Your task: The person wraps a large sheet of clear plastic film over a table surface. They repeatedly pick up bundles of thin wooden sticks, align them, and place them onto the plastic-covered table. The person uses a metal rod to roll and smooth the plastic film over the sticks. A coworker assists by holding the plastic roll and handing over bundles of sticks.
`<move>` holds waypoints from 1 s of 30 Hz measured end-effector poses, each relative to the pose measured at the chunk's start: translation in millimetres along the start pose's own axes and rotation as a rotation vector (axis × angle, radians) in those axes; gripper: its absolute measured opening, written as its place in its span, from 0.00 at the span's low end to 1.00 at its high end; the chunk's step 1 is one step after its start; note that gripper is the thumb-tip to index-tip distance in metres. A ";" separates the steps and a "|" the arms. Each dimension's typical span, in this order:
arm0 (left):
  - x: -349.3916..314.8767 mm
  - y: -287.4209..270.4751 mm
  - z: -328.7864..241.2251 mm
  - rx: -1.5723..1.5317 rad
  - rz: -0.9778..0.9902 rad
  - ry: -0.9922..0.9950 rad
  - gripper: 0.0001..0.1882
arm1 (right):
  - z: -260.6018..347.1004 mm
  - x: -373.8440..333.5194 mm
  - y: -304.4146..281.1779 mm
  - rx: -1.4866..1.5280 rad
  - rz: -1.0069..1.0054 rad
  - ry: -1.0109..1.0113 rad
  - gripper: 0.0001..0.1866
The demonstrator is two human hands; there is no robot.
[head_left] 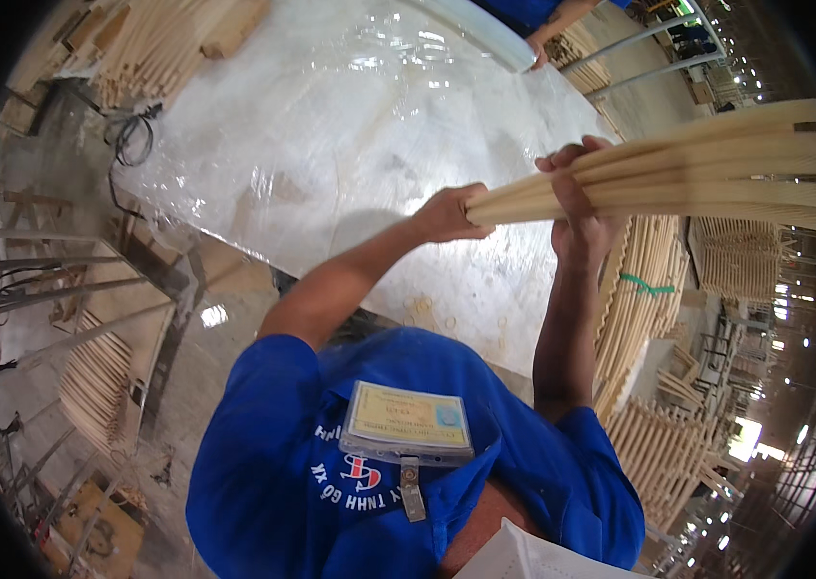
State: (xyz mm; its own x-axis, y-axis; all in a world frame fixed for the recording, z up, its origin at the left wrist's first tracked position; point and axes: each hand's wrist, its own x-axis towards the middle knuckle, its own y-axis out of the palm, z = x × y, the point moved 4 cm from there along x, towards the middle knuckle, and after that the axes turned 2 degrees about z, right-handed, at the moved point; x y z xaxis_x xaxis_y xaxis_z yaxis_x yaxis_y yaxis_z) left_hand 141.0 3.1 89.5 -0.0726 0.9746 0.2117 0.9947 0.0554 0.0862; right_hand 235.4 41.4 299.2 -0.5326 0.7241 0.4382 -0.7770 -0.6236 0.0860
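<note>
A bundle of long, thin pale wooden strips (707,174) stretches from the middle of the view out to the right. My left hand (451,212) is closed round its narrow near end. Farther along, my right hand (582,198) wraps the bundle, with fingers over the top and the thumb across the front. The strips fan apart toward the far right and look blurred there. Beneath my hands lies a table (331,183) covered with shiny clear plastic film. A few rubber bands (450,321) rest on the film near my body.
A stack of wooden strips (639,289) with a green tie stands right of the table. More wood pieces (157,48) lie at the back left. A black cable (133,140) hangs at the table's left corner. At the far edge, a co-worker's hand (537,53) is beside a film roll (476,34).
</note>
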 end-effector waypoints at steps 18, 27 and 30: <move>30.5 -11.9 -73.3 0.162 0.136 -0.073 0.40 | -26.1 21.0 -21.1 -0.141 -0.284 -0.059 0.07; 12.3 8.1 -57.5 0.063 0.044 0.116 0.17 | -3.2 -15.2 9.2 -0.324 -0.408 -0.045 0.11; 9.4 4.6 -52.0 0.046 -0.024 0.070 0.18 | -6.3 -10.4 20.6 -0.367 -0.337 -0.068 0.10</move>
State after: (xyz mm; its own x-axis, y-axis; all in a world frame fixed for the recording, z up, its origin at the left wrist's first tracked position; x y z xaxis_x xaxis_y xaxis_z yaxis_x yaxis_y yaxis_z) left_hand 141.1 1.3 142.5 -0.0997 0.9555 0.2777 0.9948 0.0899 0.0480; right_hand 222.8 22.8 290.8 -0.2181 0.8391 0.4983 -0.9754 -0.2049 -0.0819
